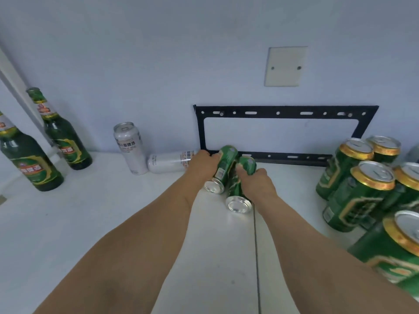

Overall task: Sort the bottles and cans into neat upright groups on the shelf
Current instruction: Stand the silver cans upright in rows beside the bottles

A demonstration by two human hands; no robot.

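Note:
My left hand (201,165) grips a green can (223,168) that is tilted with its bottom toward me. My right hand (256,180) grips a second green can (240,191), also tipped over, just right of the first. Both cans are at the middle back of the white shelf (113,223). A white can (130,147) stands upright at the back left, and another white can (170,162) lies on its side beside it, touching my left hand. Two green bottles (27,159) (63,137) stand at the far left. Several green cans (362,184) stand upright in a group at the right.
A black metal bracket (285,113) is fixed to the wall behind the cans. A white blank cover plate (285,66) sits on the wall above it. A seam (256,245) runs down the shelf surface toward me.

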